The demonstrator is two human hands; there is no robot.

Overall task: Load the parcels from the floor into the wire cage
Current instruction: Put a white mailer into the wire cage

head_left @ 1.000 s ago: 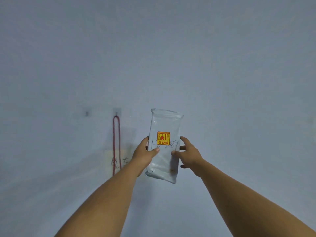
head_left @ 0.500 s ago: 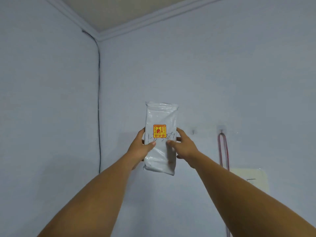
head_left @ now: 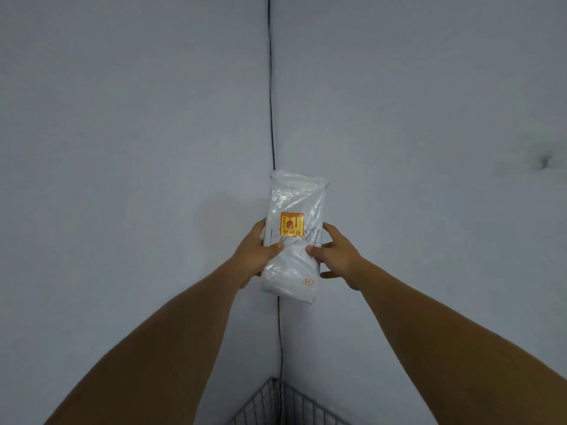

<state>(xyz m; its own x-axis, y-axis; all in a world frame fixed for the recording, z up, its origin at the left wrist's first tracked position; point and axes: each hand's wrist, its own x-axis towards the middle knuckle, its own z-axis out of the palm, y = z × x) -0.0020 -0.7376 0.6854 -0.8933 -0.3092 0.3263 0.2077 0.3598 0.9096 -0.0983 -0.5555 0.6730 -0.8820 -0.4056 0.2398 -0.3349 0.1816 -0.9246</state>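
- Head view: looks into a room corner with both arms stretched forward, gripping a white plastic-wrapped parcel (head_left: 294, 262) in mid-air, clear of the floor and not yet in the wire cage (head_left: 283, 404).
- Wraps the left hand (head_left: 254, 256) round the parcel's left edge, thumb pressed across the front, fingers hidden behind.
- Clamps the right hand (head_left: 337, 256) on the right edge in the same way, thumb on the front, with a lower finger poking out loosely beneath.
- Stands the parcel's long axis near upright, tilted only a touch, crimped end on top and an orange sticker (head_left: 292, 224) facing the camera; scrawled writing beside it, too faint to read.
- Shows just one corner of the cage at the bottom edge of the frame, almost straight below the parcel and well apart from it, tucked against the walls where a thin black cable (head_left: 271, 87) runs down.
- Hides the inside of the cage, so cannot tell how full it is.
- Reads as the carry-over step: parcel in hand, above the cage rim.
- Probably calls for a lowering move, down and slightly forward, with both hands equally near and neither favoured; may need the long axis tipped flat to drop past the rim cleanly.
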